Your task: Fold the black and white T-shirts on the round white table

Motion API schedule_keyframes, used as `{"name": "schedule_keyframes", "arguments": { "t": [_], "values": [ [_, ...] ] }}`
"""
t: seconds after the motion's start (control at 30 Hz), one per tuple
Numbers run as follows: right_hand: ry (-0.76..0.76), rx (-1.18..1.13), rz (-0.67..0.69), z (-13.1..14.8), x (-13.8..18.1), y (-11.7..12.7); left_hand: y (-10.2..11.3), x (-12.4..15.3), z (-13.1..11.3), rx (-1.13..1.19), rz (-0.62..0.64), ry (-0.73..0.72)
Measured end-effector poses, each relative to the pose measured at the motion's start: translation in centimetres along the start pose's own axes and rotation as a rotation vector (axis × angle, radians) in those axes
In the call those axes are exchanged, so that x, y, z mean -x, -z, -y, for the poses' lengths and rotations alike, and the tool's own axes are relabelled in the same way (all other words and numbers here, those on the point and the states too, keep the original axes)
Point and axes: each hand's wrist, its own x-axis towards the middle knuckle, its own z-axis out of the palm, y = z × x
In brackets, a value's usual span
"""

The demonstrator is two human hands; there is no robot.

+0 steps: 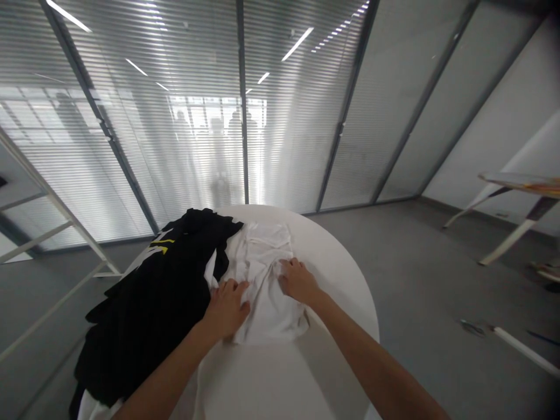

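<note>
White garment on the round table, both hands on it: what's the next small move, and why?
Probably slide both palms apart to flatten it. The white garment is bunched into creases between the left hand and the right hand, which lie palm-down on it. Its left edge is tucked against the black clothes, so smoothing toward the bare table looks easier.

A round white table point(341, 274) holds a folded white garment point(266, 274). The left hand point(227, 306) and right hand point(297, 280) press flat on it. A black garment point(153, 309) with yellow marks lies just left.
</note>
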Motion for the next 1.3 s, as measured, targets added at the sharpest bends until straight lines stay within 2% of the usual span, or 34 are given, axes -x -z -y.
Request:
{"name": "schedule_keyframes", "arguments": {
  "t": [0.23,0.37,0.53,0.7,0.83,0.97,1.13,1.3],
  "values": [
    [0.091,-0.369,0.112,-1.0,7.4,0.9,1.2,5.4,0.1,0.040,0.023,-0.184],
    [0.119,-0.500,0.206,-1.3,10.2,1.7,1.9,7.4,0.1,0.123,0.109,-0.244],
    [0.044,-0.518,0.157,-1.1,11.1,1.9,1.8,7.8,0.4,0.121,0.125,-0.222],
    [0.025,-0.541,0.086,-1.0,11.7,1.4,1.5,7.9,0.8,0.115,0.063,-0.264],
    [-0.070,-0.463,0.013,-0.8,12.0,0.4,1.5,8.5,0.9,0.253,-0.012,-0.198],
    [-0.088,-0.397,0.017,-0.4,12.0,-0.2,1.8,9.0,0.9,0.425,-0.111,-0.094],
    [-0.012,-0.525,0.009,-0.2,12.2,0.6,1.9,9.3,1.1,0.551,-0.190,-0.024],
    [0.022,-0.717,0.042,-0.4,13.1,1.5,1.3,9.5,1.3,0.653,-0.184,0.016]
  ]
}}
